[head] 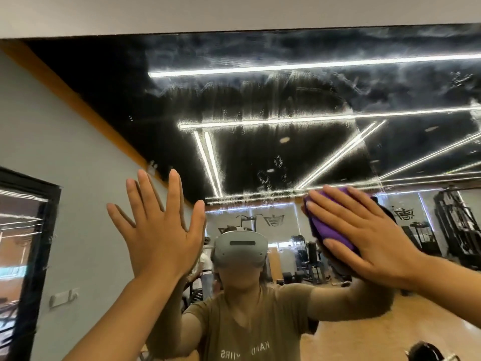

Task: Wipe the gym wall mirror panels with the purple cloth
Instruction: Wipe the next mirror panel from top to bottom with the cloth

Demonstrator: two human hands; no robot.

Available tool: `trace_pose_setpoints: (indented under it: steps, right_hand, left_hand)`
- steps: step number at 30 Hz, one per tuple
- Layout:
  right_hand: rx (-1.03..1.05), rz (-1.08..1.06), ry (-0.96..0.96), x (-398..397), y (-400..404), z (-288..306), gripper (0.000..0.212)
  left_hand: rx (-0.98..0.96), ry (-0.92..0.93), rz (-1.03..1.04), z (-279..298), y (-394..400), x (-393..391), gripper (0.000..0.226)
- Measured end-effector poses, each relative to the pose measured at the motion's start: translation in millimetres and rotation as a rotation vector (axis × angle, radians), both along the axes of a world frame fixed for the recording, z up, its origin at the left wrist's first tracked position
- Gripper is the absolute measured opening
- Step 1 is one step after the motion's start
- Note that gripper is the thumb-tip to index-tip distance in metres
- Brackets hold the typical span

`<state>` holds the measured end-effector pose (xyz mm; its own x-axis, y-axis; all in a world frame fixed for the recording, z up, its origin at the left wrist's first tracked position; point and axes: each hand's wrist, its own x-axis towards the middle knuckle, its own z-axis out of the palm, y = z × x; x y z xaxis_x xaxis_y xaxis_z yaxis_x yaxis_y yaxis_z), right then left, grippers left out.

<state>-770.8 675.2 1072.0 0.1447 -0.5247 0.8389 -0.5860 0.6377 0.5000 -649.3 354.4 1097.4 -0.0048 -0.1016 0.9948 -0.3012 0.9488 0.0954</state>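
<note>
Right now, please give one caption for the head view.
Right hand presses purple cloth on streaky mirror; left hand open.

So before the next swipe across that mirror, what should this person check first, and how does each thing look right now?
1. Purple cloth under the right hand: ok, pressed flat.
2. Cloth against the mirror: ok.
3. Left hand free: ok, open, fingers spread, empty.
4. Glass above clean: not ok, streaky haze.
5. Left hand touching the glass: cannot tell.

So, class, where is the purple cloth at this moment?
In the head view, right of centre, the purple cloth is pressed flat against the mirror under the right hand.
</note>
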Motion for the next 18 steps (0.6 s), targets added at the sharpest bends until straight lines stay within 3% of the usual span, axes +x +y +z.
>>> trace_pose_setpoints:
  steps: [10, 14, 18]
  right_hand:
    - [0.112, -0.066, 0.042, 0.4, 10.2, -26.9, 0.059]
    - [0.236, -0.086, 0.102, -4.5, 19.8, 0.7, 0.059]
    - [0.083, -0.034, 0.034, -8.4, 10.4, 61.7, 0.060]
  left_hand:
    - [0.002, 0.009, -0.010, 0.1, 0.3, 1.0, 0.082]
    - [0.002, 0.013, -0.012, -0.1, -1.1, -0.1, 0.081]
    - [0.003, 0.022, -0.010, -0.4, -1.2, -1.3, 0.080]
